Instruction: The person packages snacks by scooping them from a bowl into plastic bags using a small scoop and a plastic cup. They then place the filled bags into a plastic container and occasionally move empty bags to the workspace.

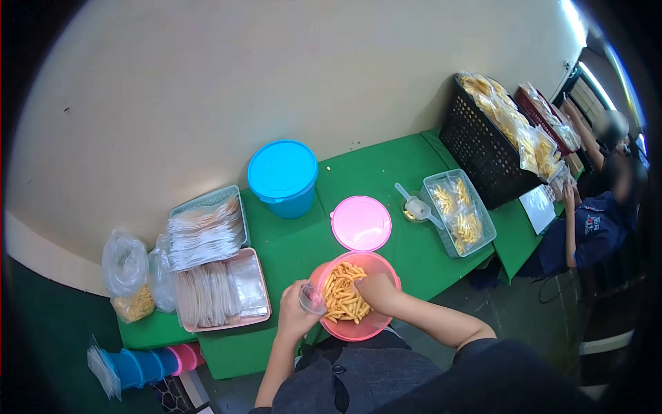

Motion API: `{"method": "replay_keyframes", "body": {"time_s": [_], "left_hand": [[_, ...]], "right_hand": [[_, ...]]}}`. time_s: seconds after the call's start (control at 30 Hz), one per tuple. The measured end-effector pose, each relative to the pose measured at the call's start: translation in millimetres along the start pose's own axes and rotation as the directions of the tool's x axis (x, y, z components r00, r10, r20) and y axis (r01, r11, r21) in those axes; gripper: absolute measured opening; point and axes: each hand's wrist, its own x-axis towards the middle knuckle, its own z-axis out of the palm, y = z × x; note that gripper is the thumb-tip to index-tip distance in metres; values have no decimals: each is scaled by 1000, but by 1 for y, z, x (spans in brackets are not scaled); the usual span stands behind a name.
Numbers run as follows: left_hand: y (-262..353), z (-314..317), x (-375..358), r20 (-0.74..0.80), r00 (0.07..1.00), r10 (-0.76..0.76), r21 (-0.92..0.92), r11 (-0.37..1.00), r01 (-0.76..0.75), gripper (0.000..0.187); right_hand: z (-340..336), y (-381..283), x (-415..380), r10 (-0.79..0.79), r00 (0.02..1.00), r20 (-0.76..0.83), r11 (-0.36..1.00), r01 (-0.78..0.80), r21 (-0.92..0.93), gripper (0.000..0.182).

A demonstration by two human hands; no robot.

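Observation:
Fried snack sticks (343, 298), yellow-orange and finger-shaped, fill much of an open pink bucket (356, 334) right in front of my body. My left hand (294, 316) is closed around a small clear plastic cup (312, 298), tilted at the bucket's left rim. Over the right side of the bucket, my right hand (376, 292) reaches into the pile with its fingers curled on some sticks; the fingertips are hidden. A round pink lid (360, 223) lies on the green table just beyond the bucket.
A blue lidded tub (283, 178) stands near the wall. Plastic packets fill two trays on the left, one a pink tray (227, 323). Right are a scoop (418, 207), a clear bin (460, 214) of bagged snacks and a black basket (483, 148). A person (596, 221) works farther right.

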Motion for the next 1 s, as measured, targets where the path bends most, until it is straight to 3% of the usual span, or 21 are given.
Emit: {"method": "replay_keyframes", "body": {"time_s": [0.07,0.1,0.17,0.23,0.3,0.33,0.43,0.53,0.6,0.63,0.7,0.73,0.8,0.93,1.0], "left_hand": [[-17,0,-4,-12,1000,24,3,1000,-24,48],[-23,-2,-5,-12,998,53,5,999,-53,50],[-27,-5,-7,-3,998,65,28,997,-65,51],[-26,-6,-11,8,998,70,52,996,-70,51],[-19,-8,-11,-22,1000,9,-24,1000,-9,46],[-19,-8,-12,-22,1000,6,-20,1000,-6,46],[-21,-7,-12,18,999,43,9,999,-43,50],[-21,-5,-13,6,999,42,-20,999,-42,50],[-21,-5,-12,2,998,55,-5,998,-55,49],[-20,-3,-12,-4,999,52,-7,999,-52,49],[-16,0,-14,-38,999,9,-85,996,-12,43],[-15,-1,-15,-39,999,5,-84,996,-8,43],[-14,-3,-15,-60,998,5,-74,997,-9,44],[-23,-5,-17,-36,997,-63,-77,995,60,44],[-23,-5,-15,-33,998,-54,-94,994,51,46]], "right_hand": [[0,16,9,-105,993,61,960,86,266,12],[-19,20,10,-106,993,59,960,87,267,12],[-51,26,8,-200,893,403,817,-75,572,17],[-28,24,15,-245,890,383,816,-24,578,21],[12,19,23,-229,945,235,819,56,571,20],[20,18,22,-232,944,234,817,59,574,20],[-11,8,6,-125,951,283,914,0,405,22],[-13,9,2,-178,953,245,952,103,289,22],[-1,18,7,-123,989,-77,850,146,506,21],[6,17,10,-128,989,-76,852,149,503,21],[12,8,11,-64,973,-223,914,147,379,20],[15,6,12,-68,973,-221,912,150,381,20],[13,2,12,-195,978,81,877,137,460,24],[15,4,14,-222,962,156,794,85,601,28],[23,0,24,-334,930,153,707,140,693,31]]}}
